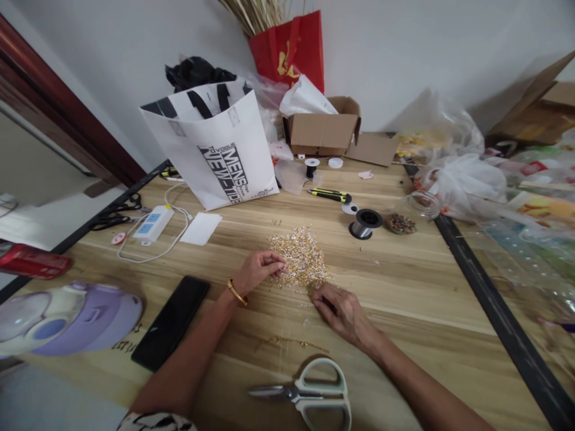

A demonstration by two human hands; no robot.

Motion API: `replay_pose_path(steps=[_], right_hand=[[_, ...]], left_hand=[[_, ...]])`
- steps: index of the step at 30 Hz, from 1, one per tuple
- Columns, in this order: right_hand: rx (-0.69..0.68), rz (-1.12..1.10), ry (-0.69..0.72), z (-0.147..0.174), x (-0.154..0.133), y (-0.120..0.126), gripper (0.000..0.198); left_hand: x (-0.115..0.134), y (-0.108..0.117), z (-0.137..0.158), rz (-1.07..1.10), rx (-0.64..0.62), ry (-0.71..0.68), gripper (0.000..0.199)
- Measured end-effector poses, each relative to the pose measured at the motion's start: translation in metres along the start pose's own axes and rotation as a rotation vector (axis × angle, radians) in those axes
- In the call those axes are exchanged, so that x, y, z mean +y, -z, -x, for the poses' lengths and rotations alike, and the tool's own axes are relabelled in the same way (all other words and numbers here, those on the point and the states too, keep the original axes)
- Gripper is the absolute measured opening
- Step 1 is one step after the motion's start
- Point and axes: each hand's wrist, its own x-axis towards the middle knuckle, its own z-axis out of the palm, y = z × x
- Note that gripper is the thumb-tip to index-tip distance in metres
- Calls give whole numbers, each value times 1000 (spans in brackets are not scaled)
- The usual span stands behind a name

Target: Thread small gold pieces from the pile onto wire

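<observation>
A loose pile of small gold and clear beads (300,254) lies on the wooden table. At its left edge is my left hand (260,269), thumb and fingertips pinched together; whatever is between them is too small to name. My right hand (340,306) rests by the pile's lower right edge with its fingers curled in, and its fingertips are partly hidden. A few clear beads lie just left of that hand. Closer to me, a thin gold chain (294,342) is stretched sideways on the table. Below it are scissors (299,392) with pale handles, blades pointing left.
A black phone (171,323) and a purple-and-cream bottle (90,317) lie left. Beyond the beads are a wire spool (366,223), a yellow-black utility knife (330,195) and a jar (411,215) of dark beads. A white bag (215,149) and a power strip (154,224) stand back left.
</observation>
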Motion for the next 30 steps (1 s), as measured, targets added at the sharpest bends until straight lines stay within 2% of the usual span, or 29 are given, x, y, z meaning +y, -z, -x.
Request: replay_pose_path(steps=[6,17,21,30], right_hand=[[13,8,21,-2,-2,2,15],[3,-14,14,-1,0,1,14],[12,-4,18,-1,2,0,15],[5,-2,7,1,2,-1,14]], left_hand=[[-3,-3,-1,2,-37,-38,20],[-3,-7,-3,-106,24,-108,17],[-1,-7,-2,-110,52,-77,17],[6,-7,0,46,35,-14,26]])
